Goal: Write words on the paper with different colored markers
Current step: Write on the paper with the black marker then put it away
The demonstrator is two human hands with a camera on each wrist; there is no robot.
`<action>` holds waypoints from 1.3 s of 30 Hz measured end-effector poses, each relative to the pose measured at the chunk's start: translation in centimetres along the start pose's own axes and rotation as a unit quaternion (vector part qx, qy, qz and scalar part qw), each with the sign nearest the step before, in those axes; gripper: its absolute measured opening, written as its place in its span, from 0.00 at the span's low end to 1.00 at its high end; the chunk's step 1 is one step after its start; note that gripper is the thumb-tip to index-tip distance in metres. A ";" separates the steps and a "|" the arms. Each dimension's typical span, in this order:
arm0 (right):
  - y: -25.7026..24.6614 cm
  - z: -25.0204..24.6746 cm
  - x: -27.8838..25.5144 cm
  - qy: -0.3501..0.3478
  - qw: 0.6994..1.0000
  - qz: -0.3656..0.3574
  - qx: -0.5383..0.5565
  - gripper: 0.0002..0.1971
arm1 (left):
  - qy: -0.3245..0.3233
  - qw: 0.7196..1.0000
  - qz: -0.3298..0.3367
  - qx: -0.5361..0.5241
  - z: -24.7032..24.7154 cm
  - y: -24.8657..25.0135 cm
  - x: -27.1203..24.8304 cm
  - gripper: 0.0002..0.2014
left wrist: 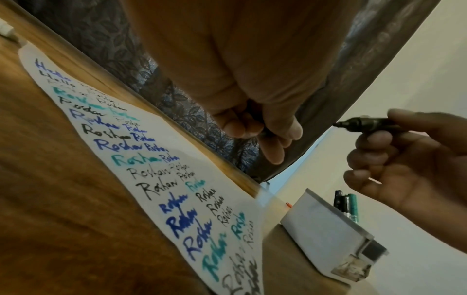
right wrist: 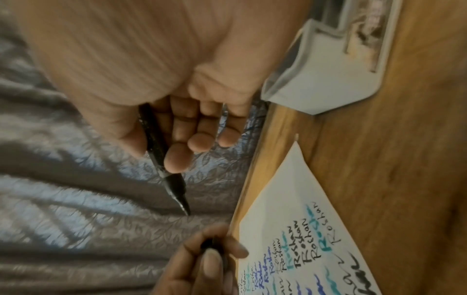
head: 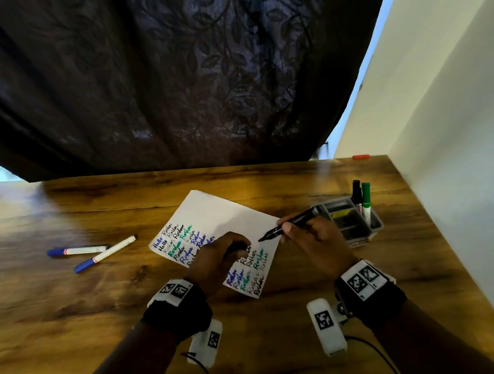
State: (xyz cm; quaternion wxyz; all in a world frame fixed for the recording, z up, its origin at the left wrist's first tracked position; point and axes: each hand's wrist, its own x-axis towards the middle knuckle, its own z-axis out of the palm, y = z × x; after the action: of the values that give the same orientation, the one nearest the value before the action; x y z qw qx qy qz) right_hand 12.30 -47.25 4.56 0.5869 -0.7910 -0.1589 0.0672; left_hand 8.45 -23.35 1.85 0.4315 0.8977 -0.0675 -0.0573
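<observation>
A white paper [head: 213, 215] with several words in blue, green and black lies slanted on the wooden table [head: 73, 298]. My right hand [head: 286, 227] pinches an uncapped black marker [head: 295, 220], its tip just above the paper's right edge. In the right wrist view the black marker [right wrist: 161, 151] juts out past my fingers, its tip off the paper [right wrist: 290, 199]. My left hand [head: 232, 248] hovers over the paper's middle, fingers curled round a small dark cap [right wrist: 212, 244]. The left wrist view shows the same cap [left wrist: 255, 117] mostly hidden by my fingers.
A grey organizer tray [head: 370, 231] stands at the right with a black marker [head: 357, 193] and a green marker [head: 366, 201] upright in it. Two blue-capped markers [head: 79, 250] [head: 105, 253] lie to the left of the paper. A wall borders the table's right side.
</observation>
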 end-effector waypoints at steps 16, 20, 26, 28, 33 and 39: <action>0.4 1.0 0.1 -0.015 0.999 -0.008 -0.049 0.09 | -0.021 0.999 0.029 0.011 1.7 1.6 0.7 0.09; 0.3 0.8 0.4 -0.016 0.998 0.012 -0.051 0.14 | -0.040 0.999 0.022 0.005 1.6 2.3 1.2 0.06; -0.4 0.0 1.5 0.010 0.999 -0.020 -0.045 0.05 | -0.031 0.999 0.037 0.003 1.7 3.3 2.3 0.11; -0.9 -0.2 1.7 0.027 0.998 -0.027 -0.040 0.05 | -0.016 0.999 0.033 -0.010 1.9 3.7 2.9 0.15; -2.0 -0.7 1.9 0.073 0.997 -0.019 0.026 0.06 | 0.077 0.987 0.141 0.022 2.0 4.9 3.6 0.17; -2.9 -0.9 2.0 0.104 0.992 0.000 0.071 0.06 | 0.117 0.979 0.161 0.036 2.5 6.1 4.2 0.20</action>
State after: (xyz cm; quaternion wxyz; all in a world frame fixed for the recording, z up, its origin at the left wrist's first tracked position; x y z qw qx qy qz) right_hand 13.98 -46.61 7.75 0.6550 -0.7500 -0.0915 -0.0043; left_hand 11.76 -29.75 4.94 0.4073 0.8906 -0.1619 0.1211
